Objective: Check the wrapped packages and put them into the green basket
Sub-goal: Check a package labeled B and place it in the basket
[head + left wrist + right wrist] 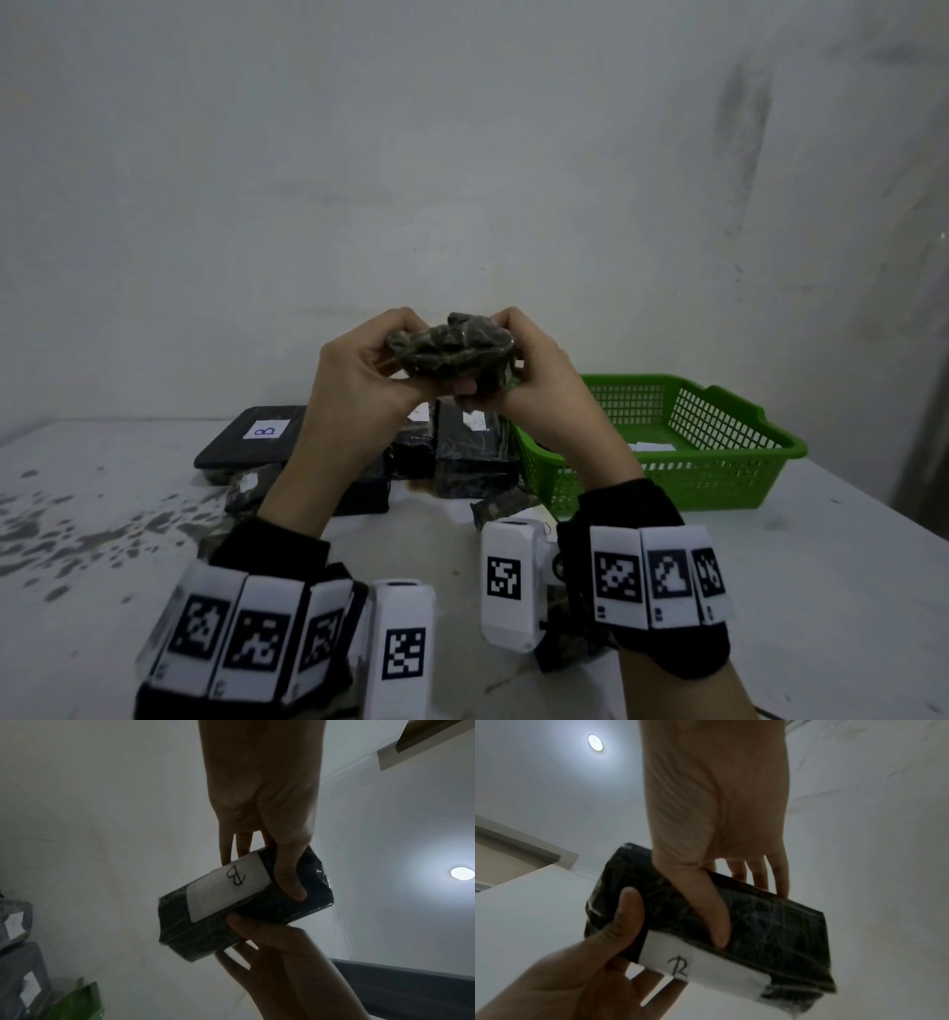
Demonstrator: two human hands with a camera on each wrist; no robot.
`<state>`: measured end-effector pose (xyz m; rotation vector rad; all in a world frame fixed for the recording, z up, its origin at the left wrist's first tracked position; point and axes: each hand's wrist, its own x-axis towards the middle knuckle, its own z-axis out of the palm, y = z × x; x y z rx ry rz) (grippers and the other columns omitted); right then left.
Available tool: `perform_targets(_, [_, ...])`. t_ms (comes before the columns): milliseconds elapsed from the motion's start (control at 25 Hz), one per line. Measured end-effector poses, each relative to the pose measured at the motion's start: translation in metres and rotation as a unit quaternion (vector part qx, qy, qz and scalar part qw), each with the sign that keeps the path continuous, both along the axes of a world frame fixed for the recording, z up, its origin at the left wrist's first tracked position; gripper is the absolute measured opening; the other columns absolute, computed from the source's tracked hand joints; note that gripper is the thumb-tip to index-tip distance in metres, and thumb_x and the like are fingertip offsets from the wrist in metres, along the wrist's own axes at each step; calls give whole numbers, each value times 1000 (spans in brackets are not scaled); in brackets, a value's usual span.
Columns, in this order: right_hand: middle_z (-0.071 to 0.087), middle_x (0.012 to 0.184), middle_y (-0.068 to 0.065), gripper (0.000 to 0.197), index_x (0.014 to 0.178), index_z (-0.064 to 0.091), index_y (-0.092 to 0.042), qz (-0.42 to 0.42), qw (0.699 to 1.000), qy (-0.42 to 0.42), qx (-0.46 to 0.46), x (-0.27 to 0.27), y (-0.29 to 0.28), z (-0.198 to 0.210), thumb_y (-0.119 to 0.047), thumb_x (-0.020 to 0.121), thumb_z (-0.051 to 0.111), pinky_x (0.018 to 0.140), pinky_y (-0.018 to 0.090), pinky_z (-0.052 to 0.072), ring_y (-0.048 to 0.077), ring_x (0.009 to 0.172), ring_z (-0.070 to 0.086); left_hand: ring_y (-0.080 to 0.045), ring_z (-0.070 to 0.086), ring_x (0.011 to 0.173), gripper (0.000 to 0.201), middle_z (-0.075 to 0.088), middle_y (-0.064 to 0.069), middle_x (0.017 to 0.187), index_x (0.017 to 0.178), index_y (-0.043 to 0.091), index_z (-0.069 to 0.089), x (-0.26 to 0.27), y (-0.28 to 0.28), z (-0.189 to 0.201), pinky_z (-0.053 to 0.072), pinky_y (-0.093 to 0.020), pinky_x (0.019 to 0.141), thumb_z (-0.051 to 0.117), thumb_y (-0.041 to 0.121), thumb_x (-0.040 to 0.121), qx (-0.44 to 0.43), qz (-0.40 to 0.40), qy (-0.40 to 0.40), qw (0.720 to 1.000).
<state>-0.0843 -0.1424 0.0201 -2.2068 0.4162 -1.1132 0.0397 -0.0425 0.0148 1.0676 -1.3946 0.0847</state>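
Note:
Both hands hold one dark wrapped package (452, 354) up in the air, above the table and in front of the wall. My left hand (380, 354) grips its left end and my right hand (518, 349) its right end, thumbs toward me. The left wrist view shows the package (244, 902) with a white label (228, 888) marked B, my left thumb (290, 880) pressed on its dark face. In the right wrist view the package (770, 923) has my right thumb (713, 919) lying across it. The green basket (760, 447) stands on the table to the right, below the hands.
Several more dark wrapped packages (472, 452) lie grouped on the white table (821, 565) left of the basket, one flat with a B label (257, 437), a small one (506, 506) nearer me. A white label (652, 446) shows inside the basket. The wall is close behind.

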Motion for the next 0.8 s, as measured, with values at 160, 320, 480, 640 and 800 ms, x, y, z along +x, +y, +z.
perform_targets(160, [63, 117, 5, 58, 121, 53, -13, 40, 998, 43, 8, -2, 1, 1, -8, 69, 78, 91, 38, 49, 17, 108, 57, 2, 60, 63, 25, 65, 17, 60, 67, 17, 56, 3, 2, 3, 50, -12, 59, 75, 25, 53, -9, -13, 43, 999])
perform_targets(320, [67, 108, 6, 53, 114, 56, -10, 39, 998, 35, 46, -2, 2, 1, -13, 67, 81, 87, 45, 52, 20, 101, 63, 5, 62, 74, 40, 66, 16, 72, 78, 22, 53, 8, -1, 2, 48, -10, 65, 83, 22, 52, 8, -54, 68, 996])
perform_targets(480, [67, 107, 4, 54, 114, 52, -14, 65, 993, 38, 90, -3, 4, 1, -19, 69, 80, 88, 46, 53, 20, 98, 66, 0, 64, 86, 47, 62, 10, 91, 90, 29, 49, 12, -4, 1, 53, -18, 74, 73, 42, 51, -10, -59, 102, 993])
perform_targets(640, [67, 106, 4, 47, 113, 56, -15, 75, 992, 47, 86, -1, 8, 1, -21, 72, 78, 90, 45, 52, 20, 98, 65, -5, 66, 92, 68, 66, 5, 95, 94, 28, 48, 18, -5, -1, 53, -19, 77, 84, 39, 37, 25, -87, 131, 987])
perform_targets(800, [68, 93, 4, 24, 101, 63, -15, 73, 994, 47, 65, -1, 13, 2, -13, 79, 71, 85, 39, 54, 22, 92, 67, 3, 61, 74, 51, 61, 9, 80, 79, 26, 45, 12, -1, 1, 51, -14, 65, 84, 28, 47, 13, 47, 109, 993])
